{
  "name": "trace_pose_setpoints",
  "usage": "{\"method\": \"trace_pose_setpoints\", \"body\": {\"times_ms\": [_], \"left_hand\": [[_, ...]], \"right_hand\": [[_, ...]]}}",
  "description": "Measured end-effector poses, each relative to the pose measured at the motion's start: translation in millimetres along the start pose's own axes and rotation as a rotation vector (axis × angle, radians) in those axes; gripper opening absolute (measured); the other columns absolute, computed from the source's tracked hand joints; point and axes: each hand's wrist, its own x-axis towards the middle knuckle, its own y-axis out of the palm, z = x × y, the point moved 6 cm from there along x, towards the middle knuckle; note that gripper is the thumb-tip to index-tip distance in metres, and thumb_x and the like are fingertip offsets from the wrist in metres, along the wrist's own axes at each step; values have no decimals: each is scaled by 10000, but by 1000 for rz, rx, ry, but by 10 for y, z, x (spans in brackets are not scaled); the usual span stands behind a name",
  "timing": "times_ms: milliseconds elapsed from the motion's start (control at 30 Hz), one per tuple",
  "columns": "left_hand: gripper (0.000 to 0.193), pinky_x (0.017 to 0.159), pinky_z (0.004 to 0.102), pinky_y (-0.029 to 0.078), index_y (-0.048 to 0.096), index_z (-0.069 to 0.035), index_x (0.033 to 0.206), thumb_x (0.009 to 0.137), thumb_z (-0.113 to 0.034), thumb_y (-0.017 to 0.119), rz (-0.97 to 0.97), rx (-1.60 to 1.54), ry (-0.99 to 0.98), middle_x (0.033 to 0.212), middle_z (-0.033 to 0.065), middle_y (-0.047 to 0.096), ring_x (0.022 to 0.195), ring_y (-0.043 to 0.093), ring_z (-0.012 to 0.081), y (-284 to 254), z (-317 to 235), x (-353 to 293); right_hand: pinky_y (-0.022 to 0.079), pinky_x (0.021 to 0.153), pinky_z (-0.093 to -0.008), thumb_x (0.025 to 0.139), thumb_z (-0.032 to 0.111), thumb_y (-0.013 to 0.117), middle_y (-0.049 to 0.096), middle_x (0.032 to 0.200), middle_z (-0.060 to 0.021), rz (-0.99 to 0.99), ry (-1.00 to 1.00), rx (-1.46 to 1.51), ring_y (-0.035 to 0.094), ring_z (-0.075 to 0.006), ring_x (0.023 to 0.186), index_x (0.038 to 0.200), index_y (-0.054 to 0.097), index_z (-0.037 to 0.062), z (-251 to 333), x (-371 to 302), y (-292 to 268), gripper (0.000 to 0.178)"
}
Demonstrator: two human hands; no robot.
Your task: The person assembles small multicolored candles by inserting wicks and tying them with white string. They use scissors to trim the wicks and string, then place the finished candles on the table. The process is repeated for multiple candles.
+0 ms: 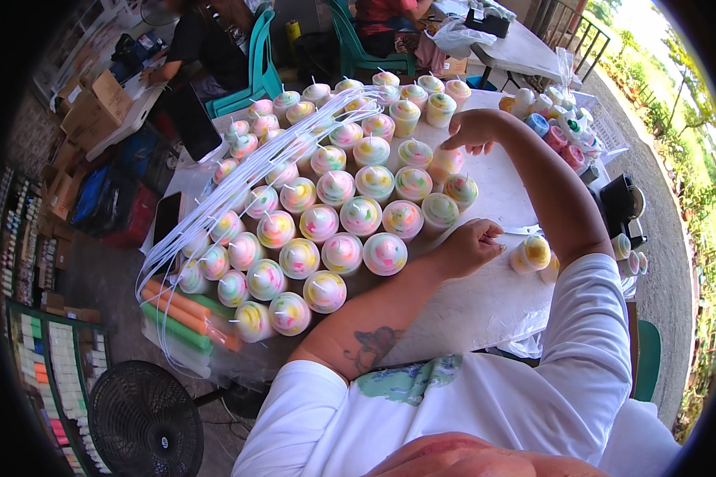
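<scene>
Rows of pastel swirl-topped candles (pixel 360 215) in clear cups, with white wicks standing up, cover the table. My right hand (pixel 477 131) reaches to the far right side of the group. Its fingers bend down at the top of a pinkish candle (pixel 447 164); whatever they pinch there is hidden. Nearer to me, my left hand (pixel 477 245) is closed beside the right edge of the rows. A thin pale strip (pixel 521 230) shows just past its fingertips, and I cannot tell if it is held. Right of that stands a yellow-topped candle (pixel 531 254).
A bundle of long white wicks (pixel 239 183) lies across the left candles. Orange and green rolls (pixel 181 314) sit at the near left corner, above a black fan (pixel 147 421). Bottles and jars (pixel 561 131) crowd the far right. Two people sit beyond on green chairs (pixel 258 67).
</scene>
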Motion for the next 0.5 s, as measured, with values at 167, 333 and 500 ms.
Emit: {"method": "trace_pose_setpoints", "body": {"times_ms": [167,333,500], "left_hand": [[326,805,280,495,568,40,1086,839,-153,655,-10,-39,32,1015,124,598,878,583,159,7,73,39],[323,813,280,489,564,37,1092,850,-161,646,9,-51,-7,1020,126,599,892,583,164,2,41,20],[321,821,284,487,565,36,1091,851,-159,648,11,-14,30,1013,127,602,907,581,168,26,8,23]], "right_hand": [[546,691,-359,682,490,773,625,1020,-167,76,-11,185,658,-236,774,1385,315,94,62,-91,375,927],[530,702,-398,611,235,849,587,1026,-205,-219,-239,350,621,-294,827,1305,360,96,74,65,268,860],[503,812,-459,649,106,803,485,1187,-291,-824,-381,199,572,-431,1014,1256,370,82,148,137,165,747]]}}
